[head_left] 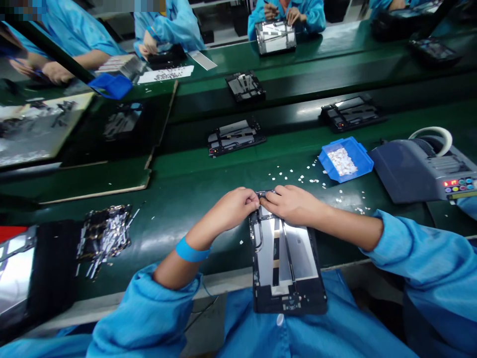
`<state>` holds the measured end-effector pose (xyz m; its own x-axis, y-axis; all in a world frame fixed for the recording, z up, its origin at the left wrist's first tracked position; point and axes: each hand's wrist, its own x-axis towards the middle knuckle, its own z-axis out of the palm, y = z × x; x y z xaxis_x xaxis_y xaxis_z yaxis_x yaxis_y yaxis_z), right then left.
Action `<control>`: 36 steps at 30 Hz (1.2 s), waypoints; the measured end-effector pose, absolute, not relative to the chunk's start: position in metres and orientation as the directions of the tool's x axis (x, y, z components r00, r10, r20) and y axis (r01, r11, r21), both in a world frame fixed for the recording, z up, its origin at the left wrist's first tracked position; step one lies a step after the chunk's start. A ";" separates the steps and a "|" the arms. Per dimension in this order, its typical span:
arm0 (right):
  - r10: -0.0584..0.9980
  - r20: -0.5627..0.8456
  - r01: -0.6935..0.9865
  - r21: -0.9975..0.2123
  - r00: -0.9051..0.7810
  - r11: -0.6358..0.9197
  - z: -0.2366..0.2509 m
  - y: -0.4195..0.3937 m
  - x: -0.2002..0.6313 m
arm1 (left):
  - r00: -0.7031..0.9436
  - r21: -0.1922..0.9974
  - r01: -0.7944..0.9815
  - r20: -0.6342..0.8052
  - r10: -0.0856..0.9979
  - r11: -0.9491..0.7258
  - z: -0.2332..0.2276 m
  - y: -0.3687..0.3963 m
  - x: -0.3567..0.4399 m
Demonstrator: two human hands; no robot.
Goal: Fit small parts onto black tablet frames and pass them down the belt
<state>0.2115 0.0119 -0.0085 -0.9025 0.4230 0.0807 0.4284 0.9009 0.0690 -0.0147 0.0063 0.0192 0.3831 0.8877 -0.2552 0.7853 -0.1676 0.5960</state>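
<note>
An opened tablet [301,248] with bare silver battery plates, black strips and a cable lies in front of me, its near end jutting past the bench edge over my lap. My left hand [238,206] is closed in a pinch at the tablet's far left corner; whatever is between its fingertips is too small or hidden to make out. Across the far end of the tablet my right hand [288,203] is closed, fingers curled over its edge, close to the left fingertips. Small white pieces [301,178] lie scattered on the green bench beyond.
A blue tray [362,154] of white pieces stands beside a grey tape dispenser [406,171]. Several opened tablets [236,136] lie farther off. At left are a pile of thin strips [108,233] and a black-edged device [48,271]. Co-workers in blue [171,25] sit opposite.
</note>
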 end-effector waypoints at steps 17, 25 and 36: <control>0.423 0.089 0.425 0.006 -0.902 0.905 -0.007 0.013 0.211 | 0.230 0.561 0.823 -0.181 0.956 -0.091 0.007 -0.002 -0.003; 0.413 0.095 0.416 0.012 -0.906 0.909 -0.007 0.014 0.211 | 0.226 0.511 0.852 -0.164 0.960 -0.113 0.010 -0.006 0.001; 0.424 0.112 0.428 0.011 -0.899 0.904 -0.012 0.015 0.214 | 0.044 0.657 0.746 -0.207 0.977 0.106 -0.005 -0.016 -0.001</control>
<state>0.2135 0.0149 -0.0116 -0.8987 0.4240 0.1120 0.4278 0.9038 0.0114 -0.0012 -0.0155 -0.0049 0.0440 0.9774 -0.2069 0.7462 0.1056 0.6573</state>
